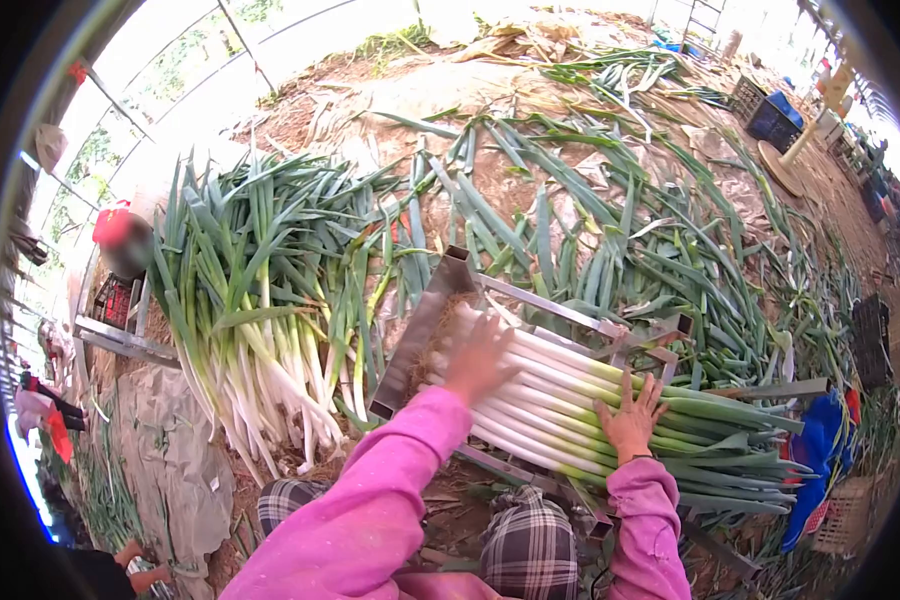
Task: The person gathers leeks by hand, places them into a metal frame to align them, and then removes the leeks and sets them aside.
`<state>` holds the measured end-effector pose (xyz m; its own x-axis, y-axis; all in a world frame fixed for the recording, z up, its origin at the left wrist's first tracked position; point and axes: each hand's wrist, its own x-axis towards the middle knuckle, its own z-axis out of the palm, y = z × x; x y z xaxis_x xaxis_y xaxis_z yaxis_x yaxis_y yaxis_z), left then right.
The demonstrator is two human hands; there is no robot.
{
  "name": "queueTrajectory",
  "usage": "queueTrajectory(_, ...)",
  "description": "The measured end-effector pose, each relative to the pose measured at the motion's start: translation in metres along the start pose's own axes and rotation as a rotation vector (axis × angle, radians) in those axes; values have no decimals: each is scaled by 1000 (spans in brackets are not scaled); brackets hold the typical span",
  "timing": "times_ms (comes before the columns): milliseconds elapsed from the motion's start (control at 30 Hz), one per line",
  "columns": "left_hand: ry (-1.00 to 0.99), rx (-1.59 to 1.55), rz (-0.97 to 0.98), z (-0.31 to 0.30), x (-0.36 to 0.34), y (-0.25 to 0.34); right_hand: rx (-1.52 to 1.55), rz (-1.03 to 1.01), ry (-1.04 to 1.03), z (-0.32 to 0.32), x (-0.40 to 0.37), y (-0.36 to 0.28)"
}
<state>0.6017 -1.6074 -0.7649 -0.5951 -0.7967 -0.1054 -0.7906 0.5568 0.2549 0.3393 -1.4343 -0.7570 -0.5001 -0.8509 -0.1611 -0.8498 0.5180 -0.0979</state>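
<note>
A row of long leeks (555, 385) lies side by side in a metal frame (420, 335), white root ends at its left plate and green tops at the right. My left hand (480, 358) rests over the white ends near that plate, fingers stretched out and slightly blurred. Flat on the stalks where white turns to green lies my right hand (630, 415), its fingers spread. To the left stands a big heap of untrimmed leeks (260, 270), roots toward me.
Cut green leaves (620, 230) litter the ground beyond the frame. Dark crates (770, 115) and a stand with a round base (780, 168) are at the far right. A blue cloth (820, 455) hangs by the leaf tips. A person in a red cap (120, 222) is at left; another person's hands (142, 570) show lower left.
</note>
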Motion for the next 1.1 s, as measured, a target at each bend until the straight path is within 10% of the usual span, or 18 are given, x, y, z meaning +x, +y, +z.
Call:
queueTrajectory(900, 141, -256, 106, 48, 7, -27, -33, -86, 30, 18, -1, -4)
queueTrajectory(1000, -198, -198, -45, -28, 9, -1, -117, -40, -2, 23, -4, -13)
queueTrajectory(1100, 205, -437, 39, -79, -8, 2, -146, -29, -31, 10, 6, -8)
